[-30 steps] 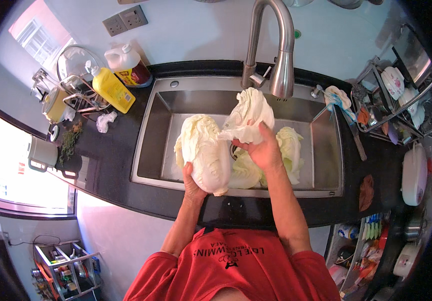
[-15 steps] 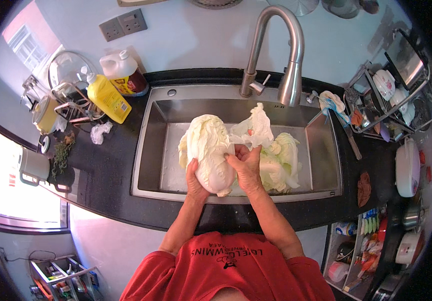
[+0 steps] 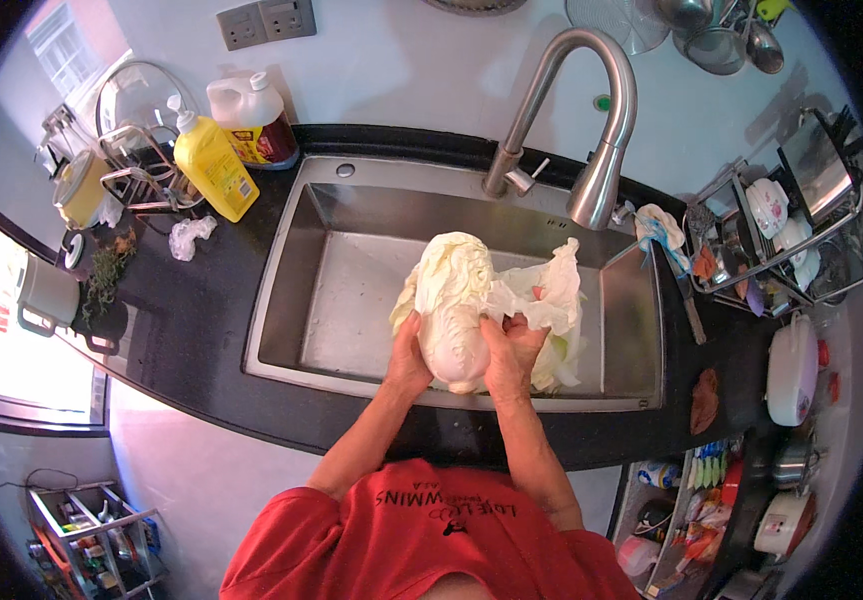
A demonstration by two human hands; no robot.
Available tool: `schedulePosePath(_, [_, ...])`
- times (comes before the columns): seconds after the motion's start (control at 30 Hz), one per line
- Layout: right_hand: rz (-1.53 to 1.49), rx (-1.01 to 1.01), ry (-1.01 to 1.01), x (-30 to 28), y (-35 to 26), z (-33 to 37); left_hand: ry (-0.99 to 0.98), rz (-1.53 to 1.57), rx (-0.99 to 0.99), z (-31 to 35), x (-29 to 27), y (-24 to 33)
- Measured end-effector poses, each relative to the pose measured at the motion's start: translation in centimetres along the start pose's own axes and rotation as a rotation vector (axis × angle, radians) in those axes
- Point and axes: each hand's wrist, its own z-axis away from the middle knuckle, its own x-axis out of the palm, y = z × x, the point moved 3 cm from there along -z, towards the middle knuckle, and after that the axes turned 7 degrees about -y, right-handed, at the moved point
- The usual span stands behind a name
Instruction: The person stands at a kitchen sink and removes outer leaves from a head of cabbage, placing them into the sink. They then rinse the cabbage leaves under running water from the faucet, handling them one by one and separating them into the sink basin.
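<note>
Over the sink (image 3: 281, 290) I hold a pale napa cabbage (image 3: 451, 290), its white stem end toward me. My left hand (image 3: 408, 360) is wrapped round its left side near the base. My right hand (image 3: 513, 358) is at the right side, thumb against the base and fingers gripping a thin, crumpled cabbage leaf (image 3: 559, 280) that spreads out to the right. Whether this leaf is still joined to the head I cannot tell. Below it, loose cabbage leaves (image 3: 556, 365) lie in the sink, partly hidden by the held leaf and my right hand.
A steel faucet (image 3: 616, 120) arches over the sink's back right. On the black counter stand a yellow pump bottle (image 3: 216, 170) and a large jug (image 3: 256, 125) at the left, with dried herbs (image 3: 106, 275) nearer. At the right are a dish rack (image 3: 761, 225) and a knife (image 3: 693, 315).
The cabbage and both hands have shifted right within the view, now covering more of the loose leaves. The leaf in my right hand has moved right and slightly down. The view has shifted too.
</note>
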Motion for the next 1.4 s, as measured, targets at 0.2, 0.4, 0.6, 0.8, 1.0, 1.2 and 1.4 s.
schedulePosePath(0.2, [0.353, -0.159, -0.081, -0.7, 1.5, -0.1, 0.109, -0.227, 0.044, -0.2, 0.4, -0.4])
schedulePosePath(0.4, [0.562, -0.373, -0.055, 1.9, -0.3, 1.1, 0.096, 0.005, 0.065, -0.6, -1.0, -1.5])
schedulePosePath(0.6, [0.919, -0.427, -0.103, -3.1, 2.9, 2.7, 0.079, 0.148, -0.020, -0.6, 0.8, -0.6])
schedulePosePath(0.8, [1.122, -0.568, -0.404, -3.1, 1.6, 4.1, 0.048, 0.235, 0.017, -1.1, 0.6, 1.4])
schedulePosePath(1.0, [0.289, -0.301, -0.038, -2.1, 0.3, 3.2, 0.058, 0.509, 0.065, -2.7, 0.4, 1.2])
schedulePosePath(1.2, [-0.105, -0.295, 0.183, -1.9, -5.9, 2.7, -0.060, 0.498, 0.037, -2.3, 1.2, 2.8])
schedulePosePath(1.4, [0.500, -0.201, 0.007, -8.7, -7.6, -1.4, -0.131, 0.458, -0.008, -1.4, -0.6, 4.8])
